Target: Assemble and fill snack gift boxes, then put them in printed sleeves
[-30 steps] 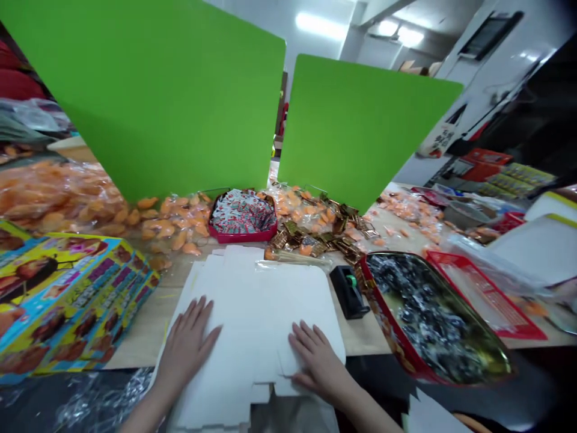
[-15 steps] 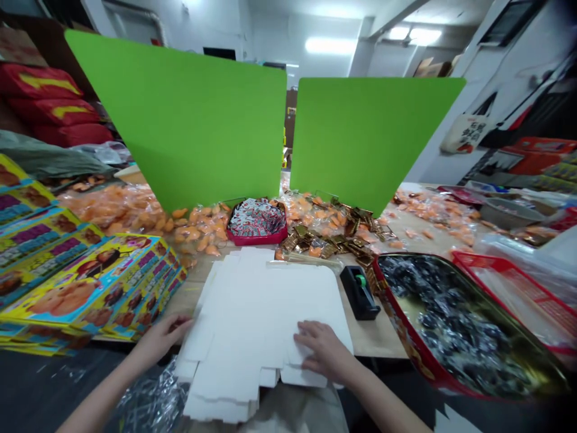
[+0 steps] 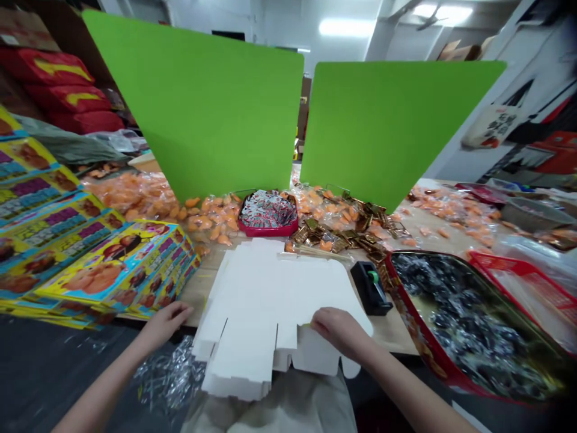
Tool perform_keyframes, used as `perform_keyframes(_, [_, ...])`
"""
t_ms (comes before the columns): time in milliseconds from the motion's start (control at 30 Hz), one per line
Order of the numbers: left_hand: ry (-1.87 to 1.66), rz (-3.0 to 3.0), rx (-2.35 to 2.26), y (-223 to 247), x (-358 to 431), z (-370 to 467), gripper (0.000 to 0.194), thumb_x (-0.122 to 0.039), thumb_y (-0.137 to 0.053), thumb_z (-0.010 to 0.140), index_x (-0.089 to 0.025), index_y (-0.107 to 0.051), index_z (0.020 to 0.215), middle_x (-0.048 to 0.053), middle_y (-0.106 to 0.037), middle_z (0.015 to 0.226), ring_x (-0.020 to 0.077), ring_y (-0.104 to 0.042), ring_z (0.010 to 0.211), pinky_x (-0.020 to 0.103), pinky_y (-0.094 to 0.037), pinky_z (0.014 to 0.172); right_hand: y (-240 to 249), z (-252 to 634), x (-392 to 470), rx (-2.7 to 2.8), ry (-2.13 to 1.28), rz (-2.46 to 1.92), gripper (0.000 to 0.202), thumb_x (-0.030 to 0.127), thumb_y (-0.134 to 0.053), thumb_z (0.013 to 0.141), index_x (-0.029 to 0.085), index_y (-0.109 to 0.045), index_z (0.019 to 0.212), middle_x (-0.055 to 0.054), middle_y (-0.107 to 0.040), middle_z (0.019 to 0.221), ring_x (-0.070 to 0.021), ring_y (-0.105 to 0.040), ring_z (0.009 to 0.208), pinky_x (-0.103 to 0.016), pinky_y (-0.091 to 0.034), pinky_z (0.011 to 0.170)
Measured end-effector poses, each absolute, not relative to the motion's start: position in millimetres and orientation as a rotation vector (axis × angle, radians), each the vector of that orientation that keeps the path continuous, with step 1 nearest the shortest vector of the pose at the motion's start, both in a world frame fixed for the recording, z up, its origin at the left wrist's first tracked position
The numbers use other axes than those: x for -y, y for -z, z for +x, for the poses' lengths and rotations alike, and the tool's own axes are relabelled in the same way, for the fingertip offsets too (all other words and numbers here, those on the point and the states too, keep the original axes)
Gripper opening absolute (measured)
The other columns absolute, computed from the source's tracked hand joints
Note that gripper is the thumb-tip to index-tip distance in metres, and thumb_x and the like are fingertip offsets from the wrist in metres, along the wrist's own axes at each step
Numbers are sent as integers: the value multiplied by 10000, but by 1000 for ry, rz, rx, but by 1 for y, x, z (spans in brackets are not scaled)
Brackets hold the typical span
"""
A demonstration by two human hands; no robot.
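Note:
A stack of flat white cardboard box blanks [image 3: 265, 294] with cut flaps lies in front of me, its near end reaching past the table edge over my lap. My right hand [image 3: 338, 331] is on the right part of the stack, with its fingers closed on the edge of a flap of the top blank. To the left of the stack is my left hand [image 3: 169, 322], fingers loosely stretched toward the cardboard. It holds nothing and stays apart from the stack. A black tape dispenser [image 3: 370, 288] with green tape stands just right of the blanks.
Printed yellow-blue boxes [image 3: 108, 258] are stacked at left. Behind the blanks sit a red tray [image 3: 268, 230] of small packets, orange items [image 3: 211, 216] in clear wrap and gold sachets [image 3: 342, 240]. A large red-rimmed tin [image 3: 401, 294] holds dark wrapped packets. Green panels [image 3: 216, 120] rise behind.
My right hand has gone from lying spread on the cardboard to closing on a flap edge. My left hand has drawn slightly away from the stack. The view has shifted a little.

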State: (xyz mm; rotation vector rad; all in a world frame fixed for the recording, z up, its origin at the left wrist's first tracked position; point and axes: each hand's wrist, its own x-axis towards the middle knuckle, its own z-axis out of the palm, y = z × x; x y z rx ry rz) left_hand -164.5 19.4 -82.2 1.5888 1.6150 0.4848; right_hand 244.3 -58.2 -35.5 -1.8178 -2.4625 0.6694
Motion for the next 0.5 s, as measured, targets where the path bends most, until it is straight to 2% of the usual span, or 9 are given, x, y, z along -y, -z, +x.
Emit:
perform_keyframes(133, [-458,1498,-1568,84,-13,-155,422,-614,-549,628,-192,-548,632,-16,-536,587,167,-536,581,246,-404,519,29,244,57,2377,-1086,-1841,81,203,-596,774,174,-641,713,-24,-660,755,-158,-581,712,-238,-386,620])
perform_keyframes(200, [-430,1443,-1559,76,-16,-153,414,-599,-577,643,-186,-577,651,-16,-555,581,167,-555,556,240,-406,499,15,244,56,2343,-1264,-1772,110,234,-593,772,194,-649,686,-7,-658,701,-157,-578,663,-245,-392,588])
perform_keyframes(267, [-369,1387,-1533,63,-21,-150,426,-602,-593,656,-176,-607,635,-7,-576,558,165,-559,496,238,-398,451,-5,245,61,2277,-1253,-1675,188,333,-538,824,228,-665,735,-16,-674,735,-176,-598,696,-272,-435,618])
perform_keyframes(333, [-301,1239,-1418,51,-25,-144,425,-584,-641,640,-161,-654,677,25,-639,608,181,-592,508,245,-423,440,-23,249,72,2266,-1205,-1530,257,442,-486,853,277,-679,811,-36,-694,820,-203,-624,789,-320,-485,717])
perform_keyframes(433, [-392,887,-1160,47,-18,-128,473,-492,-745,569,-153,-679,892,63,-713,784,228,-661,666,295,-517,570,-27,259,100,2361,-1065,-1411,263,492,-455,854,393,-664,978,-36,-698,961,-257,-623,976,-450,-467,907])
perform_keyframes(500, [-577,726,-1087,57,-8,-114,524,-513,-716,588,-145,-666,957,73,-721,804,252,-676,726,341,-539,660,-12,263,117,2307,-833,-1502,291,509,-435,848,503,-583,1098,-17,-669,1065,-286,-570,1097,-526,-445,936])
